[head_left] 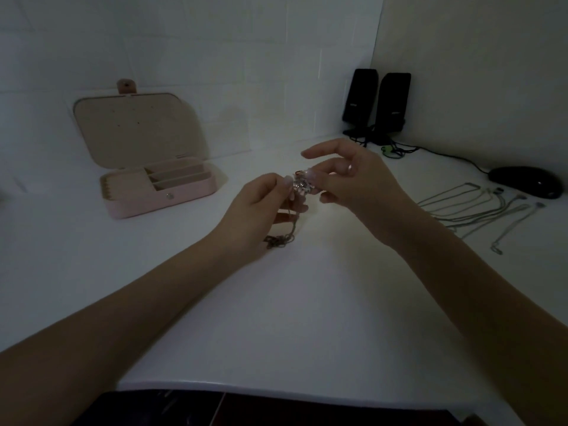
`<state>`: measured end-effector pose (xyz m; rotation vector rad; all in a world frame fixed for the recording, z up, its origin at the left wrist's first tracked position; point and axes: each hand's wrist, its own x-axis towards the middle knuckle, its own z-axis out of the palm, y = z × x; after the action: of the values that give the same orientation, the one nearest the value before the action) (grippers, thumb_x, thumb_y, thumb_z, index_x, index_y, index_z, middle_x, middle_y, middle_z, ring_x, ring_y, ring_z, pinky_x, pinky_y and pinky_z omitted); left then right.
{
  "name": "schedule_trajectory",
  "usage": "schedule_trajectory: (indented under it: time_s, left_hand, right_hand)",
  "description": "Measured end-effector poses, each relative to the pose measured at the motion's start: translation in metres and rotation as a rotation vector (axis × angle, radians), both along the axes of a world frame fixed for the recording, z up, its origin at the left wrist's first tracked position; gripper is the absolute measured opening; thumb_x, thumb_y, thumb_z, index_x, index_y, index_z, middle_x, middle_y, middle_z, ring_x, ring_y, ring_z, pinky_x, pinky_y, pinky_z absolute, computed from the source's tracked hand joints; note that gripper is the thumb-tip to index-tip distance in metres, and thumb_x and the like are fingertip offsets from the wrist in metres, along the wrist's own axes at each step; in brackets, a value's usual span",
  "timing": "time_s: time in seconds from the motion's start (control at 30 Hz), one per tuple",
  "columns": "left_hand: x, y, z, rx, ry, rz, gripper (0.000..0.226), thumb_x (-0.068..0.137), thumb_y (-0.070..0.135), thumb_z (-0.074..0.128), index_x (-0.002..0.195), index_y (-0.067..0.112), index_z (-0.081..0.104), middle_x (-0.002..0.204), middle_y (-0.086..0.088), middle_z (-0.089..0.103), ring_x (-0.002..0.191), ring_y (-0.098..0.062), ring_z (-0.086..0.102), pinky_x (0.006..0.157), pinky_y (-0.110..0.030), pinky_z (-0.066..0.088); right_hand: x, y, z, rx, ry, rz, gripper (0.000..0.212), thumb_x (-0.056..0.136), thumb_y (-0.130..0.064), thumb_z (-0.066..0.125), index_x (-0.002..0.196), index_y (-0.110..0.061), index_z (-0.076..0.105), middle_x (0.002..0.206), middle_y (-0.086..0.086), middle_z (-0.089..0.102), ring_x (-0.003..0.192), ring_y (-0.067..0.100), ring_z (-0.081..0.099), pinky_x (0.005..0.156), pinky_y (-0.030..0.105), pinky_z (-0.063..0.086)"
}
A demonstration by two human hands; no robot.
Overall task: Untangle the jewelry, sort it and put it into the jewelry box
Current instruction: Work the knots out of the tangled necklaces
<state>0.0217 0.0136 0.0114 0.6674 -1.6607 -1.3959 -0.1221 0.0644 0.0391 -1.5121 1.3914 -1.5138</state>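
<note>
A dim white surface point(307, 302) set in a tiled corner carries everything. A tangled cluster of jewelry point(301, 184) is pinched above it between the left hand point(264, 204) and right hand point(353, 179), chains hanging to a small heap below. An open pink jewelry box point(159, 192) stands to the left; untangled necklaces point(479, 207) are laid out right, near a mouse point(525, 181) and 2 speakers point(378, 99).

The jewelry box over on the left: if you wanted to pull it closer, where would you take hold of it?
Probably by the low pink base of the jewelry box, from the front, fingers on its two short ends. The lid stands open and leans back, so pulling on that would likely tip it.
</note>
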Motion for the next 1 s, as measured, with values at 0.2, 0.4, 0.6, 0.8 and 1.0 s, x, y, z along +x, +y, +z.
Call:
schedule_trajectory:
  time_s: [0.2,0.4,0.6,0.8,1.0]
  left_hand:
    - [0.001,0.004,0.001,-0.018,-0.057,-0.105,0.023,0.097,0.012,0.044,0.078,0.006,0.055,0.080,-0.005,0.063,0.074,-0.010,0.065,0.072,-0.018,0.051]
    - [0.004,-0.005,-0.004,-0.236,-0.116,0.027,0.020,0.091,0.025,0.057,0.074,0.014,0.060,0.083,-0.005,0.065,0.083,-0.019,0.062,0.082,-0.035,0.050]
    - [0.007,-0.011,-0.001,-0.315,-0.082,0.171,0.020,0.086,0.033,0.057,0.066,0.032,0.059,0.077,0.003,0.059,0.077,-0.013,0.056,0.081,-0.039,0.048]
    - [0.006,-0.010,0.000,-0.239,0.034,0.086,0.021,0.097,0.008,0.047,0.076,0.009,0.052,0.065,0.007,0.061,0.065,-0.007,0.061,0.069,-0.019,0.050]
    - [0.009,-0.017,0.000,-0.301,0.010,0.095,0.021,0.096,0.009,0.048,0.077,0.015,0.054,0.057,0.008,0.052,0.054,-0.006,0.048,0.057,-0.018,0.042]
  right_hand:
    - [-0.003,0.000,0.002,0.012,-0.140,0.015,0.021,0.088,-0.007,0.063,0.108,-0.012,0.062,0.078,0.001,0.069,0.071,0.008,0.062,0.062,0.018,0.049]
    - [-0.001,0.001,0.001,-0.026,0.037,-0.083,0.019,0.085,-0.009,0.067,0.103,-0.013,0.063,0.070,-0.005,0.069,0.064,0.005,0.062,0.059,0.017,0.049]
    - [0.003,-0.001,0.000,-0.044,0.068,-0.097,0.017,0.084,-0.006,0.067,0.100,-0.007,0.065,0.071,0.004,0.069,0.061,0.009,0.065,0.063,0.020,0.056]
    - [0.000,0.001,0.001,0.023,-0.074,0.043,0.023,0.088,-0.001,0.061,0.110,-0.004,0.066,0.087,0.013,0.068,0.080,0.017,0.069,0.077,0.025,0.057]
    - [0.002,0.004,0.001,0.169,-0.196,0.271,0.030,0.089,0.010,0.052,0.116,-0.001,0.061,0.093,0.010,0.068,0.086,0.015,0.068,0.081,0.022,0.055]
